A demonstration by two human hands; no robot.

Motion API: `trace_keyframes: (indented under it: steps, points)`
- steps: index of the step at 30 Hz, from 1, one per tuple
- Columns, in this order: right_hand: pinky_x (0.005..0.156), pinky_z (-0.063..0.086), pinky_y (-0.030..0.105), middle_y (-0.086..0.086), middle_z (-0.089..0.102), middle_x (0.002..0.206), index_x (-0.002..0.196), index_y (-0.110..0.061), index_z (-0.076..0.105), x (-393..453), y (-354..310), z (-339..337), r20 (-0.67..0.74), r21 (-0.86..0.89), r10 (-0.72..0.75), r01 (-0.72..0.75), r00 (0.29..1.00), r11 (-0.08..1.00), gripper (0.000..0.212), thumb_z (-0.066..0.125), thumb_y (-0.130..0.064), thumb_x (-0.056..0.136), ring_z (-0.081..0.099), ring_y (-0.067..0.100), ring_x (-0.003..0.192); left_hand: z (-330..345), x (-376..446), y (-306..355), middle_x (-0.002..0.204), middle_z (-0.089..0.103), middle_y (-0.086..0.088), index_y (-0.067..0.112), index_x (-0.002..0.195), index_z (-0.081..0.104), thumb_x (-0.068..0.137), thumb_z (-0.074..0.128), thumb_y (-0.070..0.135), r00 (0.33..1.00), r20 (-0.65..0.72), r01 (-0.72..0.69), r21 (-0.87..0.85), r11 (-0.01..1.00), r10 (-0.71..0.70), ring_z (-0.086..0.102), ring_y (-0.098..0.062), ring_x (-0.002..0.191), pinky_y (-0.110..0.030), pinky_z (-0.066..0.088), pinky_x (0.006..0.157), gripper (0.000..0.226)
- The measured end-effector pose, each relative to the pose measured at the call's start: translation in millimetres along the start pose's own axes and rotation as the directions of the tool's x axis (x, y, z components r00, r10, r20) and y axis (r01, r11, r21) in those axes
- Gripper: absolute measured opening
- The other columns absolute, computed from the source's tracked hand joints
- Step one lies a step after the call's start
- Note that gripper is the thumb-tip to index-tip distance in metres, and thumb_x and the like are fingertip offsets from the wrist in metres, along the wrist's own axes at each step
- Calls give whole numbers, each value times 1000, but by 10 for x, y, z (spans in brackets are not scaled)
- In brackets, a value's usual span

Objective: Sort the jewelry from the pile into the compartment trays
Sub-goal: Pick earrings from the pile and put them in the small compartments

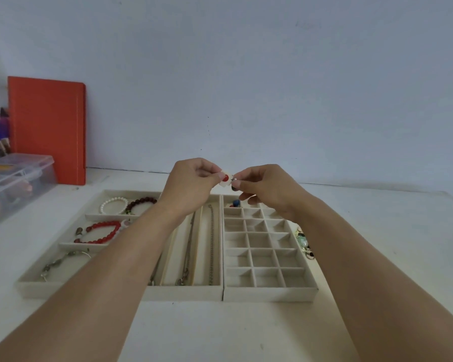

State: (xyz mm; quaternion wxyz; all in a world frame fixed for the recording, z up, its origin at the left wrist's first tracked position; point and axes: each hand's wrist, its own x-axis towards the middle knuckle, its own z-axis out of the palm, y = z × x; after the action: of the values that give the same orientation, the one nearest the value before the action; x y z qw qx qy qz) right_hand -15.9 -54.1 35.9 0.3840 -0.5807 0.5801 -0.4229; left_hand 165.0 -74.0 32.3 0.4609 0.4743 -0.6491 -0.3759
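Both forearms reach up the frame to its centre, where the left hand [191,182] pinches a small white card with a red earring [225,178] and the right hand [266,188] pinches its far edge, above the grid tray [270,292]. Best to ease the stud off slowly, directly over an empty cell.

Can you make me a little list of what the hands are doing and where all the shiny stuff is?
left hand: pinches a small white card with a red bead
right hand: pinches the same card's other side
grid tray: mostly bare, small blue and red pieces in a far corner cell
left tray: pearl bracelet, red bracelet, chains
pile: on table, right of grid tray
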Motion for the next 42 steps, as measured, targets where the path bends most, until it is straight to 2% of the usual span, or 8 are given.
trace_keyframes:
  steps: [5, 11, 16, 21, 26, 29, 35, 42]
  points:
    - [63, 55, 20, 14, 75, 101, 104, 0, 69, -32, 12, 9, 72, 168, 49, -61, 996, 984, 21, 75, -15, 90, 69, 22, 78, 9, -1, -14, 92, 74, -3, 18, 87, 74, 90, 73, 19, 1000, -5, 9, -4, 1000, -9, 59, -6, 75, -18, 43, 67, 4]
    - [68, 55, 20, 4, 70, 81, 92, -5, 74, 18, 40, -19, -87, 232, 63, -41, 994, 972, 29, 87, -24, 76, 66, 14, 68, 7, 4, -15, 86, 70, 0, 17, 88, 72, 90, 73, 18, 1000, 7, 27, -5, 1000, -27, 60, -8, 74, -17, 45, 65, 3]
    - [77, 59, 22, -2, 78, 89, 94, -11, 80, 21, 29, -23, -153, 214, -42, 75, 987, 974, 20, 84, -25, 80, 72, 12, 79, 5, -15, -26, 91, 73, -2, 17, 93, 72, 87, 77, 19, 994, 80, 74, 32, 997, -76, 65, -12, 84, -20, 46, 69, 8]
    - [73, 54, 14, -1, 78, 94, 103, -13, 80, -17, -22, -9, -44, 163, -86, 92, 995, 982, 20, 79, -23, 86, 69, 4, 78, 6, -37, 20, 94, 73, 0, 20, 97, 75, 86, 78, 21, 998, 55, -19, 66, 998, 15, 66, -11, 82, -19, 49, 72, 12]
    - [70, 53, 20, -4, 69, 73, 101, -10, 74, -11, -2, 8, -41, 229, -18, 27, 999, 973, 28, 85, -22, 79, 63, 8, 66, 17, -66, 47, 85, 77, -2, 19, 93, 77, 85, 79, 19, 995, 95, -46, 42, 998, 42, 73, -15, 87, -25, 53, 81, 9]
    - [67, 51, 19, -1, 71, 78, 93, -9, 74, -10, 16, -5, -4, 247, -18, 18, 1000, 969, 21, 84, -22, 79, 62, 9, 69, 10, -74, 44, 84, 77, 0, 19, 94, 77, 84, 80, 19, 994, 100, -47, 32, 998, 43, 73, -11, 84, -21, 52, 80, 10]
    - [69, 52, 17, 2, 75, 88, 101, -10, 79, -18, 11, -22, 92, 253, -47, 23, 995, 967, 14, 75, -14, 88, 64, 8, 74, 10, -77, 48, 78, 77, 0, 19, 97, 77, 83, 81, 21, 996, 90, 16, 15, 1000, -17, 69, -8, 73, -25, 52, 72, 14]
    - [66, 52, 17, 1, 73, 86, 102, -13, 74, 1, 29, 6, 2, 236, -20, 19, 1000, 971, 18, 80, -13, 84, 67, 10, 74, -9, -55, 36, 78, 77, 1, 17, 91, 78, 83, 80, 16, 999, 48, 9, -28, 1000, -8, 73, -10, 74, -36, 58, 87, 8]
